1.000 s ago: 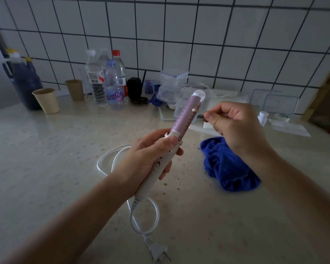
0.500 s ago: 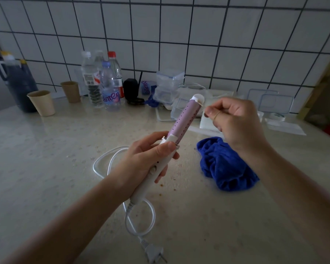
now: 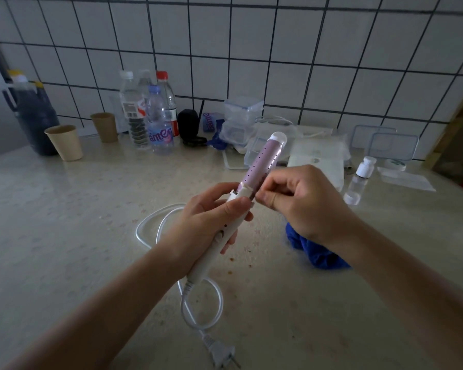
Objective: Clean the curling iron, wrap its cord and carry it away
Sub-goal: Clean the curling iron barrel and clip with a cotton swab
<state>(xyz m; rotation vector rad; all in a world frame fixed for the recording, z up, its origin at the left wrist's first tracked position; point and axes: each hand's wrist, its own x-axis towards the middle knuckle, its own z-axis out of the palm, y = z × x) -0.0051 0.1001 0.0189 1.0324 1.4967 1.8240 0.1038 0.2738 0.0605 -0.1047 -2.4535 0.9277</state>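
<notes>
At the desk's (image 3: 64,236) near edge the plug (image 3: 219,352) and looped cord (image 3: 198,311) lie flat. Above mid-desk, left hand (image 3: 206,222) fingers clench the curling iron's (image 3: 262,161) white handle, barrel tilted up-right, while right hand (image 3: 300,201) fingers pinch at the barrel's base, a blue cloth (image 3: 316,252) just behind. Bottles (image 3: 155,118) and paper cups (image 3: 64,142) line the far edge.
</notes>
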